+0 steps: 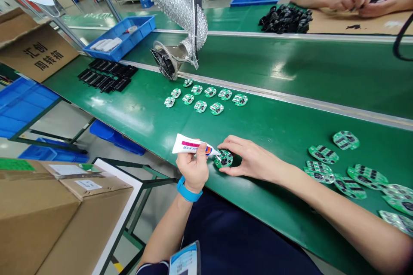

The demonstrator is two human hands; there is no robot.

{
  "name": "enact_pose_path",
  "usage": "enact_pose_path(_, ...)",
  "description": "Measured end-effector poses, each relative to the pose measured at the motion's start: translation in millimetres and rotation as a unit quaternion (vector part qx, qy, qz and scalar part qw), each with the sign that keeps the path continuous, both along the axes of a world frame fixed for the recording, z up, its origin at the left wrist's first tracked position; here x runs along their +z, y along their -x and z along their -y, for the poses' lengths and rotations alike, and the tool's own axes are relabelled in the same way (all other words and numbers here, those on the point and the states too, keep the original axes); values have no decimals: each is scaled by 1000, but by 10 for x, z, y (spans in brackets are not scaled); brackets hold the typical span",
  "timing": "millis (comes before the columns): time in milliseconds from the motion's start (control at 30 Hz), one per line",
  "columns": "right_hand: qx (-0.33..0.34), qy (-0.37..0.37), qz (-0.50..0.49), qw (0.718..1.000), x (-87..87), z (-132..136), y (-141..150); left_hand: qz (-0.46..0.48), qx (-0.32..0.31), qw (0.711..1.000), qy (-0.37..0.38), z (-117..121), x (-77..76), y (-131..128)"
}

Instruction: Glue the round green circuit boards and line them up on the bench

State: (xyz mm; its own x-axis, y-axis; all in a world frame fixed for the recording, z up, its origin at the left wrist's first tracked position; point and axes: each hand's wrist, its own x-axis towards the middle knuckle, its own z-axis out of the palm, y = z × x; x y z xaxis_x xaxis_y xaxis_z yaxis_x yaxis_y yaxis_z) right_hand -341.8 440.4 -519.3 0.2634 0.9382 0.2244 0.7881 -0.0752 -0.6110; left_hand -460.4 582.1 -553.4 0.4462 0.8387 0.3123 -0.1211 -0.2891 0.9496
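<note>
A white glue tube (188,144) with a pink band is gripped in my left hand (193,165), its nozzle pointing right. The nozzle tip is at a round green circuit board (224,159) near the table's front edge; whether it touches is too small to tell. Thumb and fingers of my right hand (247,157) hold that board by its right side. Beyond my hands, several small round circuit boards (200,106) lie in two rough rows. To the right, several larger-looking boards (322,172) lie loose, some overlapping.
A silver duct with a fan (164,62) hangs over the table. At the back left are black parts (108,75), a blue tray (121,38) and a cardboard box (38,51). Across the belt, a co-worker's hands (368,0) work beside a black pile (285,19).
</note>
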Motion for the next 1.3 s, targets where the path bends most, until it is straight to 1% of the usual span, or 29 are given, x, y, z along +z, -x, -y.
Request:
enact_pose_path(133, 5, 7, -5, 1000, 6, -2, 7, 5, -23, 1000, -17, 64, -43, -1)
enact_pose_path(267, 6, 4, -9, 1000, 22, 9, 19, 18, -21, 999, -19, 46, -86, -34)
enact_pose_path(500, 10, 10, -22, 1000, 47, 20, 20, 21, -2, 1000, -20, -16, -86, -80)
enact_pose_path(633, 9, 5, -24, 1000, 16, 28, 15, 26, 5, 999, -28, -8, -61, -70)
enact_pose_path(800, 5, -6, -8, 1000, -24, 36, 20, 35, 1, 999, -40, 79, -19, -14)
enact_pose_path(967, -2, -11, -13, 1000, 1, 28, 45, 19, -26, 998, -55, 198, -85, 33)
enact_pose_path(1067, -4, -8, -15, 1000, 16, 26, 53, 26, -27, 997, -65, 200, -109, 16)
enact_pose_path(1200, -9, 2, -13, 1000, 29, 35, 46, 37, -8, 996, -78, 156, -70, 17)
enact_pose_path(1300, -11, 2, -16, 1000, 37, 34, 36, 35, -22, 997, -71, 159, -48, 78)
